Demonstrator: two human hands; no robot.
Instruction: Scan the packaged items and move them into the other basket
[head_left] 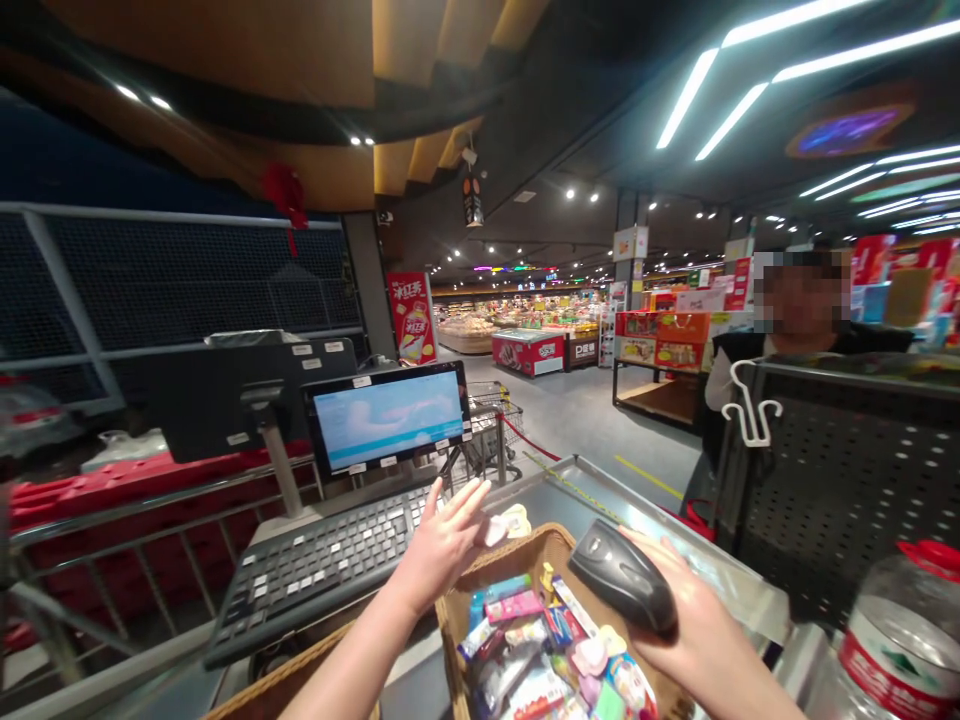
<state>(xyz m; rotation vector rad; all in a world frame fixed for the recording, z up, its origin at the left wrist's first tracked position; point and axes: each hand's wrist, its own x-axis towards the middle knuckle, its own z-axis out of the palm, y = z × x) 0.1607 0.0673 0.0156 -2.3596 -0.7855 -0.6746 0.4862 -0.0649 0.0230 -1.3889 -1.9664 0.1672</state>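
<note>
My right hand (682,600) is wrapped round a black handheld barcode scanner (624,578), held over the right side of a brown wicker basket (448,640). Small colourful packaged snacks (536,640) fill the basket in a loose heap. Near the basket's far left corner, my left hand (454,530) has several fingers stretched forward. A small white-and-yellow item (510,524) shows at its thumb side, seemingly pinched there; the thumb's grip is hidden. Just left of that hand lies a black keyboard (322,565), below a lit screen (390,418).
Rising at the right is a black perforated panel (840,500) with a white hook (752,410). A person (799,320) stands behind it. A large clear bottle (904,640) with a red cap is near my right arm. Shopping carts (487,430) stand beyond the metal counter (577,490).
</note>
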